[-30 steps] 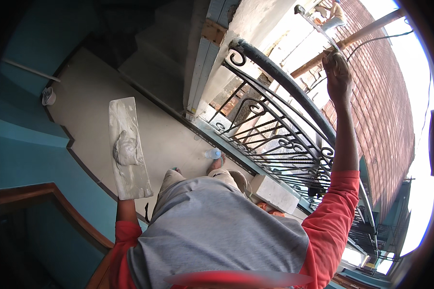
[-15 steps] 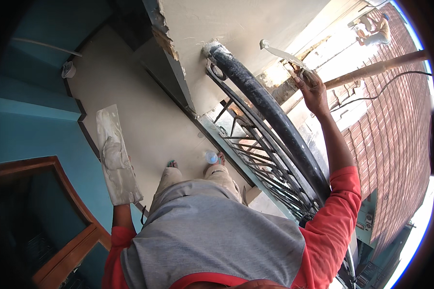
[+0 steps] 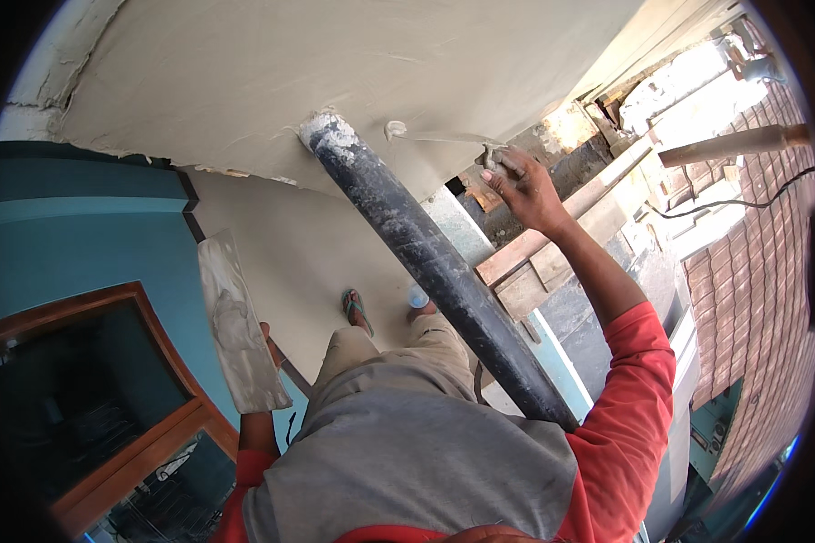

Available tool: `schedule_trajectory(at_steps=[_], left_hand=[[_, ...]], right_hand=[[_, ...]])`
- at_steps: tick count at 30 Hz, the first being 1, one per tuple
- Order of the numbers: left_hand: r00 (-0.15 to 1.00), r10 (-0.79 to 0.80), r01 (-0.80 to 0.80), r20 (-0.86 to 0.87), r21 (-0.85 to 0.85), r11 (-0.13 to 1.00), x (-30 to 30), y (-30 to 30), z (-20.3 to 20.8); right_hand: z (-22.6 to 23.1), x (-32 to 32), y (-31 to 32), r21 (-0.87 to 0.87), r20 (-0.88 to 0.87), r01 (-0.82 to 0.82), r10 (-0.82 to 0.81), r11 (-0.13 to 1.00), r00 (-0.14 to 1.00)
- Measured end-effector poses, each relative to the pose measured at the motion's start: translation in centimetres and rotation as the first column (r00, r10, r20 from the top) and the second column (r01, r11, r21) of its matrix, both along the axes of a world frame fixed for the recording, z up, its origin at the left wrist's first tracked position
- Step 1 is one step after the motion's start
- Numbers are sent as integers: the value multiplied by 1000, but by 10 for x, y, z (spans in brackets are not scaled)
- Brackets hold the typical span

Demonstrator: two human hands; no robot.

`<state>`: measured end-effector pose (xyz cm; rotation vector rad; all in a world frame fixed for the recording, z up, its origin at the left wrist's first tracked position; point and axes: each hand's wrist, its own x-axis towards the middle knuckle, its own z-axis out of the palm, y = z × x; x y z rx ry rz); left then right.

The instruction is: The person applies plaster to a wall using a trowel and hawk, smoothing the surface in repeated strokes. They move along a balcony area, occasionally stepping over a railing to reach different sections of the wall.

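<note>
My right hand, reaching out past the railing, is closed round the handle of a trowel. Its thin blade is seen nearly edge-on at the plastered wall; whether it touches cannot be told. A dab of wet putty shows at the blade's far end. On the left, my left hand grips a long flat putty board from beneath, most of the hand hidden by it. A grey heap of putty lies on the board.
A thick black rail runs slanting from the wall to beside my right arm. Wooden planks lie beyond it. My feet stand on a pale floor by a clear plastic cup. A wood-framed window is left; a tiled roof, right.
The view has swung towards the wall, which fills more of the top. My right hand has brought the trowel leftward, nearer the rail's wall end. My left hand still holds the board.
</note>
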<state>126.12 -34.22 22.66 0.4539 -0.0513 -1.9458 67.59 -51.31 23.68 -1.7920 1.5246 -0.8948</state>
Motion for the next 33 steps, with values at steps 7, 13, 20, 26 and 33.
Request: schedule_trajectory(at_steps=[7, 13, 20, 26, 33], left_hand=[[948, 105, -134, 300, 78, 988, -37, -6, 33], [970, 20, -41, 241, 82, 996, -53, -25, 50], [953, -49, 32, 300, 59, 998, -59, -31, 52], [958, -24, -12, 286, 125, 992, -67, -32, 55], [965, -50, 21, 259, 114, 993, -73, -35, 55]], right_hand=[[-26, 5, -22, -47, 85, -101, 105, 994, 991], [-31, 6, -33, -36, 82, -165, 168, 986, 982], [-21, 10, -45, -1, 28, -232, 232, 973, 972], [-23, 19, -51, 4, 31, -247, 247, 969, 969], [-35, 31, -52, 21, 29, -213, 212, 977, 977]])
